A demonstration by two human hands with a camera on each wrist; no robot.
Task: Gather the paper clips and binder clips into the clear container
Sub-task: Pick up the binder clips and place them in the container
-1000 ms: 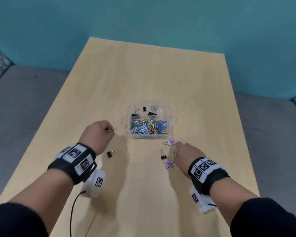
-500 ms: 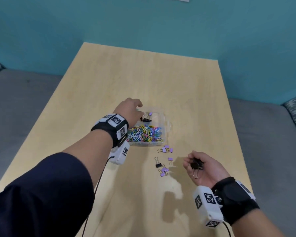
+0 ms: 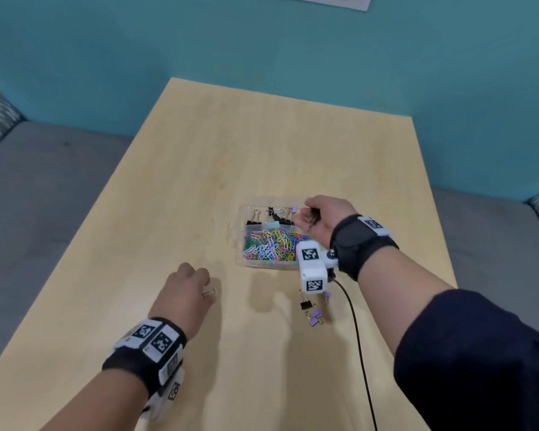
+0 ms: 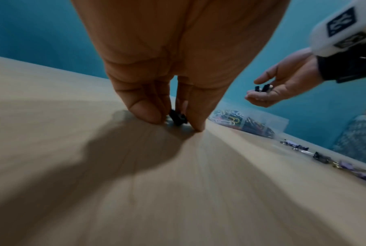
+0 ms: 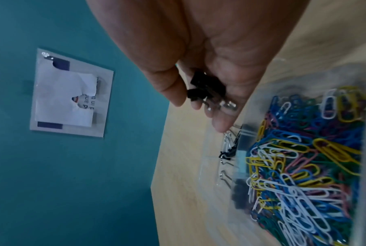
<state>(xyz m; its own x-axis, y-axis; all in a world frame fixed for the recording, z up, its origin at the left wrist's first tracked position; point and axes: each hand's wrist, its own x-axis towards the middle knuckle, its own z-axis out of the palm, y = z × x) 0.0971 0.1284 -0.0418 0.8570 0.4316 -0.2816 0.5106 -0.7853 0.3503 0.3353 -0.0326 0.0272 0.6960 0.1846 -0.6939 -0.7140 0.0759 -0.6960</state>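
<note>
The clear container [image 3: 242, 213] sits mid-table with coloured paper clips [image 3: 269, 247] in front and binder clips [image 3: 274, 214] at the back. My right hand [image 3: 308, 217] hovers over its right rear corner, fingers curled round a couple of black binder clips [image 5: 207, 88]. My left hand [image 3: 199, 284] is down on the table to the container's front left. Its thumb and finger pinch a black binder clip [image 4: 177, 117], whose wire handle [image 3: 209, 293] sticks out. A loose black clip [image 3: 305, 304] and purple clips [image 3: 315, 317] lie in front of the container.
The wooden table [image 3: 262, 144] is bare beyond the container. A black cable [image 3: 360, 343] hangs from my right wrist camera [image 3: 311, 269] over the loose clips. Grey seating [image 3: 44, 188] flanks the table, and a teal wall [image 3: 262, 42] stands behind.
My left hand left the container and came down on the black clip at the left. My right hand, clips in its palm, rose from the table's right side to above the container.
</note>
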